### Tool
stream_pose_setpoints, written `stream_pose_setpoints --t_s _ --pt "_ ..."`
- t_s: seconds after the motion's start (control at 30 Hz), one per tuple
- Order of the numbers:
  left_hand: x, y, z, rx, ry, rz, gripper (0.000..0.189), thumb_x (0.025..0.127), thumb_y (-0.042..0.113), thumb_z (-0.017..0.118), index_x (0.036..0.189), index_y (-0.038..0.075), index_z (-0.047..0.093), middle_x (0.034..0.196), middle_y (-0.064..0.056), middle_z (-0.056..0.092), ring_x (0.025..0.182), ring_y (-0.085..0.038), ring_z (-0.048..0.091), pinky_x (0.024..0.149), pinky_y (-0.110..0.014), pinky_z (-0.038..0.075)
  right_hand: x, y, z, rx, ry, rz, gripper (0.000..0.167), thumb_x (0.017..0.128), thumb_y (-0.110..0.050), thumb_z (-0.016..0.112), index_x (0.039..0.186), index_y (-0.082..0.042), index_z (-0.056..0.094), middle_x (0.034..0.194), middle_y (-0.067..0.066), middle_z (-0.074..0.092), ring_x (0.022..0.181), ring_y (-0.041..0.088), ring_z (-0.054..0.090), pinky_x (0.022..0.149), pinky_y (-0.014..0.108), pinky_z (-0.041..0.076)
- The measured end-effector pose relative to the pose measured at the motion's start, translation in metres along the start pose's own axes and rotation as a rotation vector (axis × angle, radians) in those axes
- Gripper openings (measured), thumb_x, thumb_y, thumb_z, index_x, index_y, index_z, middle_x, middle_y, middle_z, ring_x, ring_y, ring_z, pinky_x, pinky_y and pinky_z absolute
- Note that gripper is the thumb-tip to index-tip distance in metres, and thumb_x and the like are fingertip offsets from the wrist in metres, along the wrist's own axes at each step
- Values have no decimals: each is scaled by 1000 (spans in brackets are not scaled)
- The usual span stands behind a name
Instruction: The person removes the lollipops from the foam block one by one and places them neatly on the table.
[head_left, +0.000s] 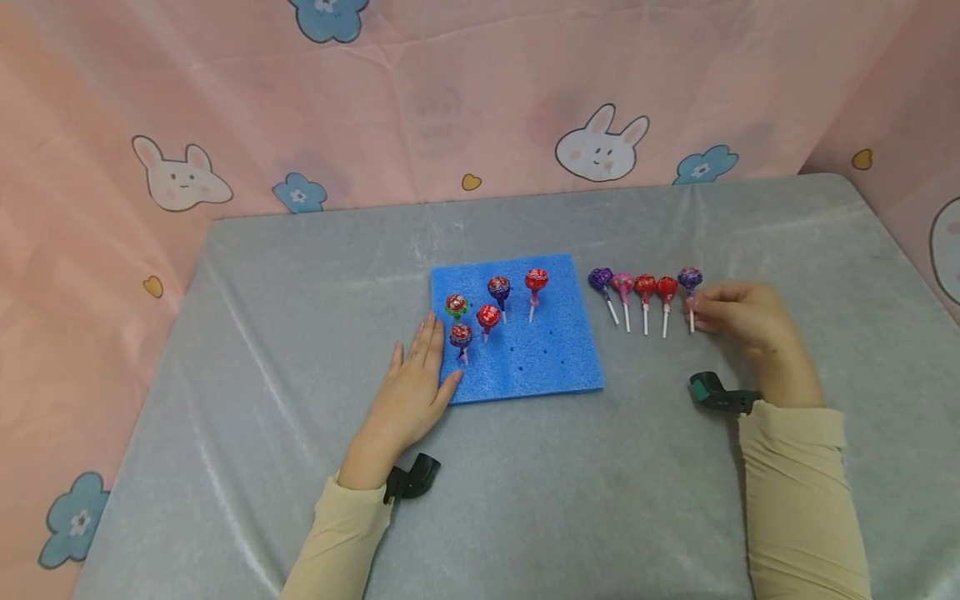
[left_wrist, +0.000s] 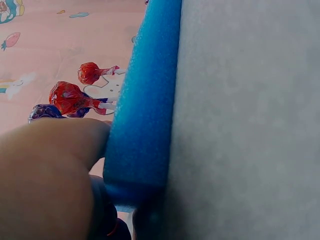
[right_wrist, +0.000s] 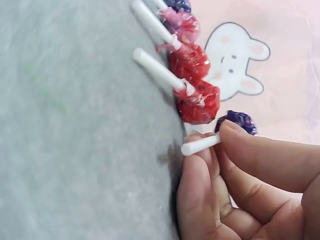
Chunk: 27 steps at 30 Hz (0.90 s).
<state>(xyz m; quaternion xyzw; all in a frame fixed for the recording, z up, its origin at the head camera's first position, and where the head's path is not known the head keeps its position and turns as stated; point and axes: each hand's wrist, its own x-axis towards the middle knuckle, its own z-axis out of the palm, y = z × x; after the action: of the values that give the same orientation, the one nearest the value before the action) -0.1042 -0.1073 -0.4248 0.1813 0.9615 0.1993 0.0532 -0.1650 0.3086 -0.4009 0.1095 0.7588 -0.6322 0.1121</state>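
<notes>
A blue foam board [head_left: 525,367] lies on the grey cloth with several wrapped lollipops stuck upright in it, a red one [head_left: 536,280] at the back among them. My left hand [head_left: 408,396] rests along the board's left edge, its fingers straight and the thumb over the front corner. To the right of the board, my right hand [head_left: 750,317] pinches the white stick of a purple lollipop [right_wrist: 239,122] between thumb and fingers. Beside it several more lollipops lie in a row, heads toward the back, with a red lollipop [right_wrist: 200,104] closest to my fingers.
Small holes dot the front right part of the board. A purple lollipop [head_left: 601,279] and a pink lollipop [head_left: 623,283] form the left end of the row. Behind the table [head_left: 300,283] hangs a pink curtain [head_left: 450,100] with rabbits and flowers.
</notes>
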Motion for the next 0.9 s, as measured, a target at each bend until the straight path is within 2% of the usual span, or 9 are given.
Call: stream_pose_setpoints --t_s 0.13,0.4,0.7,0.9 --pt "0 0 0 2 -4 -2 68 100 33 42 149 -3 11 156 -15 4 143 -28 8 112 -53 7 2 1 1 -9 -21 34 34 89 1 60 65 -22 69 69 -10 65 61 1 62 60 17 53" --pt "0 0 0 -1 -5 -4 68 101 33 42 149 -3 11 156 -15 3 143 -28 8 112 -53 7 2 -1 0 -97 -37 82 32 91 -5 60 66 -23 66 67 -9 65 61 1 63 60 20 54" --pt "0 0 0 -6 -4 -2 68 101 33 42 149 -3 10 156 -14 3 143 -28 8 112 -52 7 0 -3 2 -236 -32 104 20 90 -14 65 70 -17 67 62 -8 64 58 3 62 59 20 53" --pt "0 1 0 -7 -6 -3 68 101 34 41 149 -3 10 156 -14 3 143 -28 8 112 -53 6 0 -2 2 -240 -15 97 19 88 -15 67 70 -17 68 60 -9 63 57 3 61 58 20 53"
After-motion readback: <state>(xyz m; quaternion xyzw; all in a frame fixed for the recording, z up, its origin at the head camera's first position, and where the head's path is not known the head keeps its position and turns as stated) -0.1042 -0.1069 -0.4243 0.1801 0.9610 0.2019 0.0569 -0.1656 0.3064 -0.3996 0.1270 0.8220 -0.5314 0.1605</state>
